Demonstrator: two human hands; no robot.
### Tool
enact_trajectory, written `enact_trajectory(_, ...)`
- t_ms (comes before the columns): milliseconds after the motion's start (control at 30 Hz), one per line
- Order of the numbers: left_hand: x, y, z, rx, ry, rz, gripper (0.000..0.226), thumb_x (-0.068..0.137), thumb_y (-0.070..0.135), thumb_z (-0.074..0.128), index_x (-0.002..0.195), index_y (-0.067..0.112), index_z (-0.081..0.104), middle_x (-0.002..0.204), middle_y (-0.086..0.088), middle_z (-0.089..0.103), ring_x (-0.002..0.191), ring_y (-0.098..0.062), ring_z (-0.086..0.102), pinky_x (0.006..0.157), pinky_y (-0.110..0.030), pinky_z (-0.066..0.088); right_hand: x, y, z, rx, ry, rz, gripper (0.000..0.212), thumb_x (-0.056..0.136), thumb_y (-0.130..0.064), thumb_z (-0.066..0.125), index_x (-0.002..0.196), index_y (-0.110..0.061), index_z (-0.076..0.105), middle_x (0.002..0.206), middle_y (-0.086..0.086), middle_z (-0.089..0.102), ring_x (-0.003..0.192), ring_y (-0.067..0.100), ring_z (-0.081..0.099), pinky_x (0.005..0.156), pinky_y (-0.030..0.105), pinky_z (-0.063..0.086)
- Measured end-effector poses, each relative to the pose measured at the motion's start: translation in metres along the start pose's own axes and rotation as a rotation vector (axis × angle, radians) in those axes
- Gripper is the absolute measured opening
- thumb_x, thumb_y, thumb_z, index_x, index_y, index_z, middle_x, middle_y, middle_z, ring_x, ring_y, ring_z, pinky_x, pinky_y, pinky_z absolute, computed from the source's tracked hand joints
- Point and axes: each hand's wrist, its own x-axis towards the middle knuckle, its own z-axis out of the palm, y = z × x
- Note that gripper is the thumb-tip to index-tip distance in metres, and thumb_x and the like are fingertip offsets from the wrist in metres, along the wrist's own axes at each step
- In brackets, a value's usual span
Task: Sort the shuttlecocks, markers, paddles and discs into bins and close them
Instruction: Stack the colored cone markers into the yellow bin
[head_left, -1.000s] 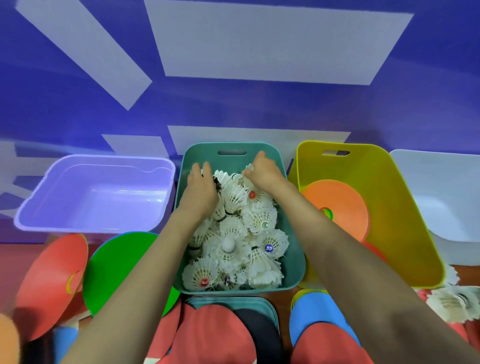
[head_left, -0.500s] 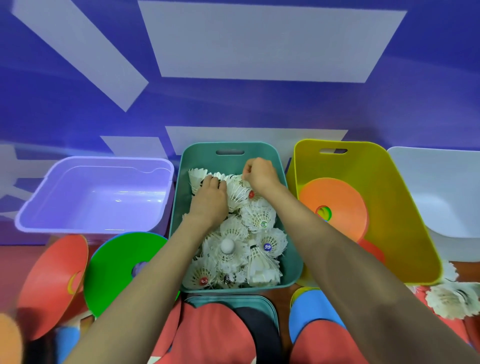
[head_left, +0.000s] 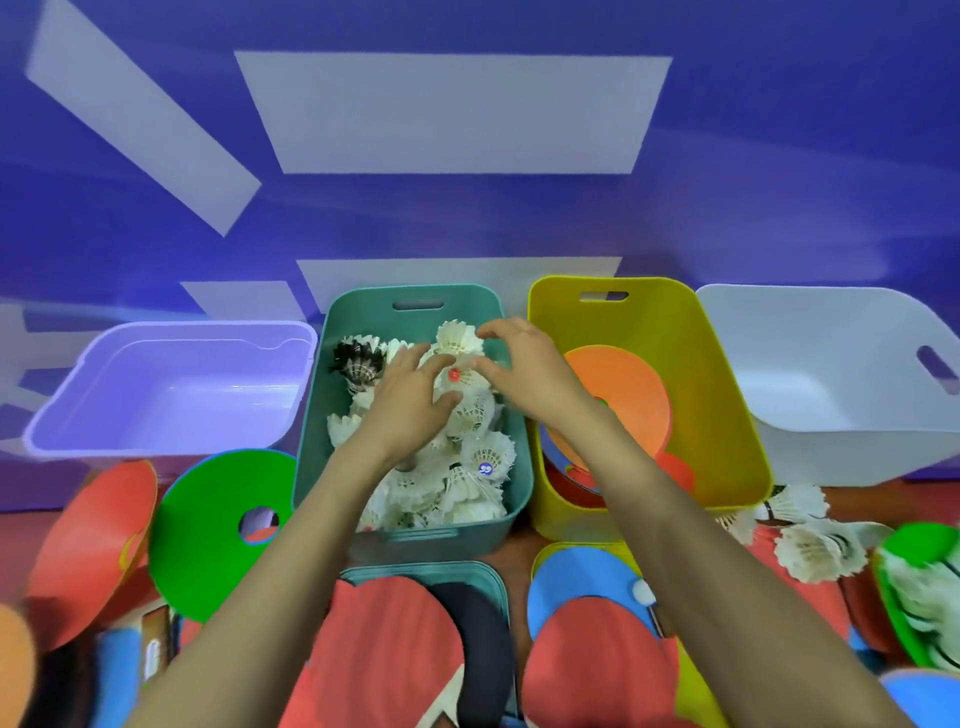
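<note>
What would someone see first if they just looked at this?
Probably the teal bin in the middle, heaped with white shuttlecocks, with the left hand and right hand both on the pile. Next, the bright orange disc leaning inside the yellow bin to its right, and the big green disc at front left.

A single wide view from the person's head looks forward and down, close over the teal bin (head_left: 358, 317) at centre. The blue wall (head_left: 779, 182) rises behind that bin.
</note>
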Motion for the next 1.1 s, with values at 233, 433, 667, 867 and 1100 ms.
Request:
enact_trajectory(233,-0.077,0.110,0.046,-0.208,0.174,0.221,0.036,0.087,0.014,0.062,0.122,0.011,0.056,0.128,-0.007,0.050,0.123,-0.022,0.045,0.104,-0.025,0.030,-0.134,0.051,-0.075,0.013,0.178,-0.070,0.033,0.088,-0.021,0.063,0.120,-0.015,0.058,0.123,0.003,0.055,0.116,0.019,0.049,0.100,0.025,0.034)
enact_trajectory(433,-0.134,0.195,0.112,-0.215,0.134,0.243,0.034,0.087,0.018,0.061,0.120,0.015,0.057,0.127,-0.002,0.052,0.121,-0.018,0.046,0.100,-0.020,0.030,-0.248,0.125,-0.124,-0.006,0.210,0.034,0.036,0.085,-0.029,0.054,0.117,-0.014,0.060,0.118,0.005,0.056,0.111,0.022,0.052,0.096,0.029,0.038)
enact_trajectory(667,-0.196,0.263,0.207,-0.221,-0.056,0.208,0.036,0.081,0.021,0.061,0.117,0.012,0.058,0.119,-0.003,0.054,0.107,-0.019,0.054,0.094,-0.024,0.040,-0.349,0.220,-0.141,-0.070,0.125,0.148,0.031,0.085,-0.019,0.062,0.115,-0.011,0.061,0.116,0.008,0.055,0.110,0.027,0.051,0.097,0.031,0.038)
enact_trajectory(867,-0.242,0.300,0.272,-0.205,-0.286,0.200,0.052,0.082,0.027,0.069,0.129,0.018,0.049,0.131,0.002,0.044,0.124,-0.012,0.041,0.098,-0.018,0.031,-0.402,0.263,-0.153,-0.118,-0.091,0.263,0.038,0.088,-0.031,0.063,0.122,-0.015,0.056,0.124,0.004,0.050,0.118,0.026,0.045,0.100,0.035,0.037)
enact_trajectory(1100,-0.257,0.325,0.317,0.029,-0.490,0.279,0.060,0.082,0.019,0.063,0.138,0.020,0.040,0.138,-0.001,0.040,0.128,-0.022,0.036,0.100,-0.033,0.038,-0.428,0.292,-0.159,-0.210,-0.323,0.402,0.053,0.088,-0.024,0.059,0.137,-0.020,0.038,0.140,0.003,0.038,0.130,0.022,0.037,0.102,0.033,0.036)
